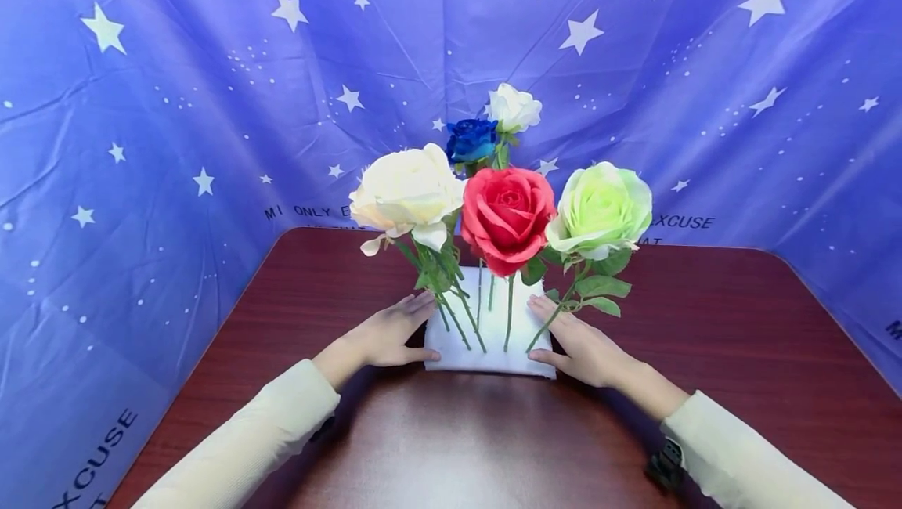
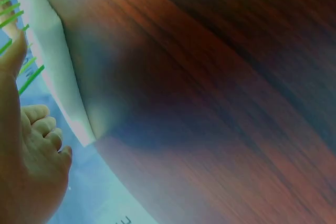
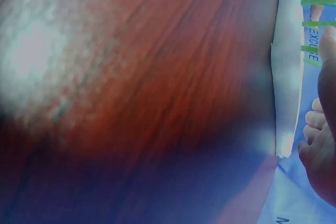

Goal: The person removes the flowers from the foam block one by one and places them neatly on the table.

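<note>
A white foam-like block (image 1: 493, 362) lies on the table with several green stems standing up from its top. They carry artificial roses: a cream one (image 1: 409, 192) on the left, a red one (image 1: 509, 219) in the middle, a pale green one (image 1: 602, 211) leaning right. Behind them rise a blue rose (image 1: 470, 141) and a white rose (image 1: 514, 107). My left hand (image 1: 391, 337) rests at the block's left side, fingers extended forward and thumb at the near corner. Mirroring it, my right hand (image 1: 581, 348) touches the right side with straight fingers. Each wrist view shows the block's near face (image 2: 58, 51).
The dark red wooden table (image 1: 705, 321) has rounded far corners. Blue cloth (image 1: 211, 102) printed with white stars hangs behind it and along both sides. A dark watch-like band (image 1: 665, 463) sits at the right sleeve's cuff.
</note>
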{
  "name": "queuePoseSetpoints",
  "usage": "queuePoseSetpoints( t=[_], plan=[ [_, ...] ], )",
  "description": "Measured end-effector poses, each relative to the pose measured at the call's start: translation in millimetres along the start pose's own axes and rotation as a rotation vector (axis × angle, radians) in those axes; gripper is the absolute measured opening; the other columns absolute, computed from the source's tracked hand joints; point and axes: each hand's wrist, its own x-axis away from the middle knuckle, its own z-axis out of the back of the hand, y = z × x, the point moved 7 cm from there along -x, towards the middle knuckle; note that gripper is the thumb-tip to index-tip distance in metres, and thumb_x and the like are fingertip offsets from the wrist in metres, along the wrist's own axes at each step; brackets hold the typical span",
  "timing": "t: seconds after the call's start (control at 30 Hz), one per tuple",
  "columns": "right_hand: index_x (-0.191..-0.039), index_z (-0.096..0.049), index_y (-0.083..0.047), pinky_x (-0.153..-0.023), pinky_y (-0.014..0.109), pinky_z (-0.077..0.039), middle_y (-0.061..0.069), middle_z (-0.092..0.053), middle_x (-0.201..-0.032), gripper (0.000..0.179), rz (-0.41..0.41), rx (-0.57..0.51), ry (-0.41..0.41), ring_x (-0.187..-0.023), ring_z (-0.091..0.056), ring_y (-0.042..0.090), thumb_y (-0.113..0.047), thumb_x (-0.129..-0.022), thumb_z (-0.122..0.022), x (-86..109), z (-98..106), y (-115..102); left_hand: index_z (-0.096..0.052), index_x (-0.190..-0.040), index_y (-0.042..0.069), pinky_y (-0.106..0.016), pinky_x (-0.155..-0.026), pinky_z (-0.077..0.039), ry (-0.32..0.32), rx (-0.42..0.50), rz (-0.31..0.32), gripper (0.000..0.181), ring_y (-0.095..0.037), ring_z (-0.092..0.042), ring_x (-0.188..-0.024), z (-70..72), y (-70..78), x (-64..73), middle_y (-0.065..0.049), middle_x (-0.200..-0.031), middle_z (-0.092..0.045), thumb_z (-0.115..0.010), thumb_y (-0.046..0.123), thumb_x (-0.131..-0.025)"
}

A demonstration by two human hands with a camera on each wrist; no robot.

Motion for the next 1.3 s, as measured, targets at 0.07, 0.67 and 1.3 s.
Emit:
queuePoseSetpoints(
  t=[0.07,0.67,1.3],
  plan=[
    [-0.147,-0.035,0.001,-0.114,0.051,-0.034,0.018,-0.036,-0.154,0.080,0.002,-0.002,-0.015,-0.144,-0.033,0.035,-0.036,-0.086,-0.070,-2.5,-2,-2,-0.033,-0.148,-0.001,-0.045,-0.120,-0.027,-0.012,0.023,0.012,0.085,-0.034,-0.027,-0.147,-2.9,0.1,-2.5,-0.022,-0.157,-0.029,-0.059,0.054,-0.089],
    [-0.147,-0.037,-0.001,-0.114,0.047,-0.036,0.017,-0.039,-0.153,0.082,0.034,-0.034,-0.042,-0.143,-0.036,0.031,-0.040,-0.084,-0.072,-7.6,-11,-5,-0.029,-0.150,0.001,-0.040,-0.121,-0.027,-0.013,0.087,-0.066,0.080,-0.027,-0.027,-0.148,-12.4,7.2,-23.8,-0.017,-0.157,-0.030,-0.061,0.045,-0.091],
    [-0.142,-0.043,0.003,-0.111,0.048,-0.039,0.020,-0.044,-0.148,0.081,0.079,-0.013,0.028,-0.139,-0.041,0.034,-0.041,-0.081,-0.074,-6.6,-13,-12,-0.030,-0.151,0.006,-0.043,-0.119,-0.030,-0.028,0.154,-0.048,0.077,-0.027,-0.030,-0.146,-17.1,3.4,-21.7,-0.014,-0.157,-0.031,-0.061,0.044,-0.091]
  ],
)
